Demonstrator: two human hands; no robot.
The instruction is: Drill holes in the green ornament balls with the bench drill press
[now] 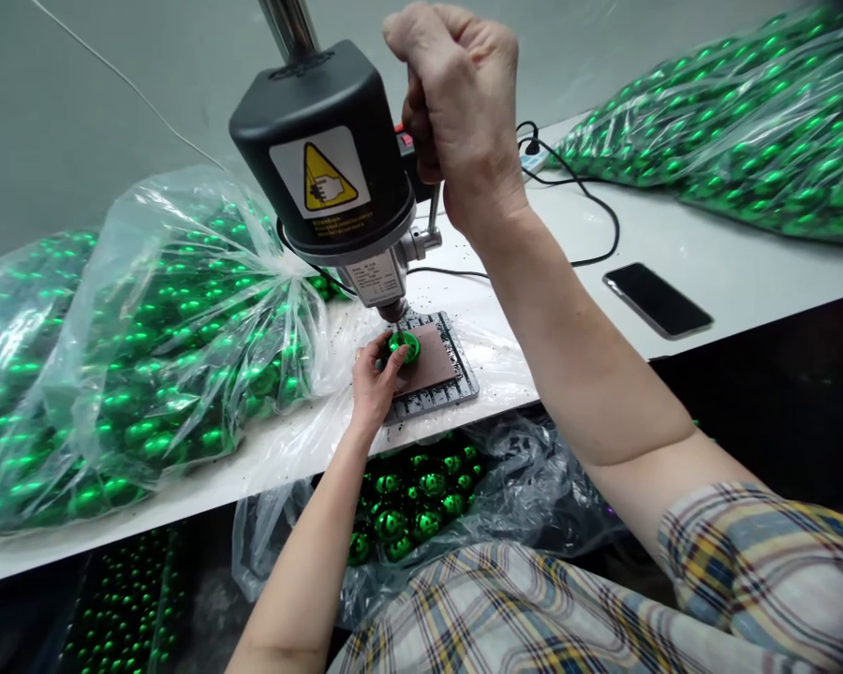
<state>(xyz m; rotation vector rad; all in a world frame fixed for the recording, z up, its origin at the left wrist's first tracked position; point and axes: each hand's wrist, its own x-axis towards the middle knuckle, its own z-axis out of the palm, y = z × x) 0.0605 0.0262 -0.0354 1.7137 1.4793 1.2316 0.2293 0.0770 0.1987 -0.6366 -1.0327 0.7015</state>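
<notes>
A shiny green ball (408, 348) rests on a brown pad (436, 360) on the metal base (465, 365) of a drill press (316, 140). My left hand (376, 382) pinches the ball from its left side, thumb in front. The tip of the drill bit meets the top of the ball, beneath the chuck (393, 310). Up beside the black motor head, my right hand (467, 103) is closed in a fist at the press's lever (434, 213); its fingers hide the grip end.
Clear bags of green balls lie at the left (175, 309) and back right (737, 131). A phone (658, 300) and a black cable (608, 211) are on the white table (554, 234). An open bag of balls (421, 491) sits below the table edge.
</notes>
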